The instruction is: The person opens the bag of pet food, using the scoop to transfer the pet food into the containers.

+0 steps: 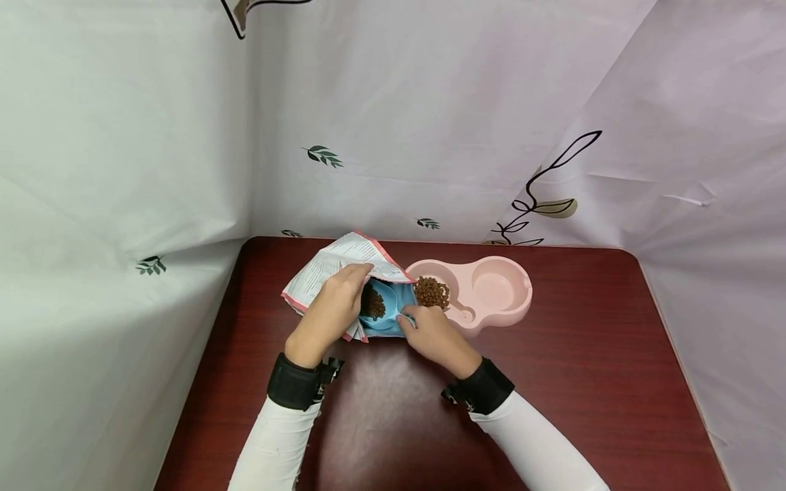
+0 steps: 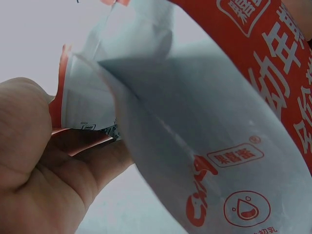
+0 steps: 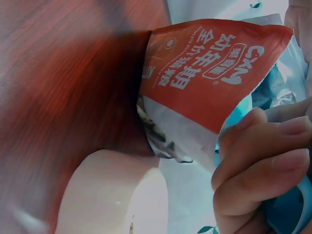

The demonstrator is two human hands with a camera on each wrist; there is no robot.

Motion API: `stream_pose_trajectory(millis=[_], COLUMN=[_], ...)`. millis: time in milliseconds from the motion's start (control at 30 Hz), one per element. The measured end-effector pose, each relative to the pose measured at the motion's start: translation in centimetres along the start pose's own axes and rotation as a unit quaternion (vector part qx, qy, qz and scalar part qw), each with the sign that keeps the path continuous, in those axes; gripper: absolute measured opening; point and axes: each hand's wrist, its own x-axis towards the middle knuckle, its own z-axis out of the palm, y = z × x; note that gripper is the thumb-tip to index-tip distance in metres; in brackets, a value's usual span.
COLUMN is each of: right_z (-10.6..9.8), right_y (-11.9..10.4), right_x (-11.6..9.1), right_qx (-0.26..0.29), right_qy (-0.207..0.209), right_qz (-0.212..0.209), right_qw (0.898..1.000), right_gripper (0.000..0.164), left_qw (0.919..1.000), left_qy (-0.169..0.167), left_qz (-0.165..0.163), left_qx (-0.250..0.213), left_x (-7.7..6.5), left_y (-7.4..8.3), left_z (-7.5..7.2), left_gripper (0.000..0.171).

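In the head view my left hand (image 1: 334, 303) holds the open edge of a printed pet food bag (image 1: 319, 273). Red borders run along its white back, and the left wrist view shows the pale inside of the bag (image 2: 195, 107) beside my thumb. The bag's mouth lies over a blue double bowl (image 1: 402, 294), hiding its left part. Brown kibble (image 1: 376, 303) sits in that bowl. My right hand (image 1: 432, 334) grips the bowl's near right side; in the right wrist view its curled fingers (image 3: 263, 170) surround a blue edge (image 3: 292, 209).
Just right of the blue bowl, a pink double bowl (image 1: 485, 262) stands on the dark red table (image 1: 577, 354). Kibble (image 1: 432, 292) lies in its left compartment. A white patterned cloth (image 1: 393, 136) hangs behind the table and at both sides.
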Motion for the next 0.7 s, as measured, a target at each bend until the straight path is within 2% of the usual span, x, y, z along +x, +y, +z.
stream_pose_trajectory(millis=[267, 433, 700], right_z=[0.1, 0.5, -0.3], right_y=[1.8, 2.7, 3.1], right_x=[-2.0, -2.5, -2.9], right_qx=[0.036, 0.043, 0.060], right_qy=[0.031, 0.044, 0.030], right_qz=[-0.039, -0.048, -0.059], right_qw=[0.998, 0.997, 0.996], right_gripper=[0.015, 0.011, 0.015], left_qw=[0.9999, 1.0000, 1.0000], left_qy=[0.008, 0.006, 0.002], left_qz=[-0.005, -0.006, -0.009], left_qx=[0.005, 0.000, -0.003], left_x=[0.1, 0.1, 0.2], left_y=[0.1, 0.1, -0.1], left_z=[-0.2, -0.3, -0.2], left_gripper=[0.030, 0.030, 0.030])
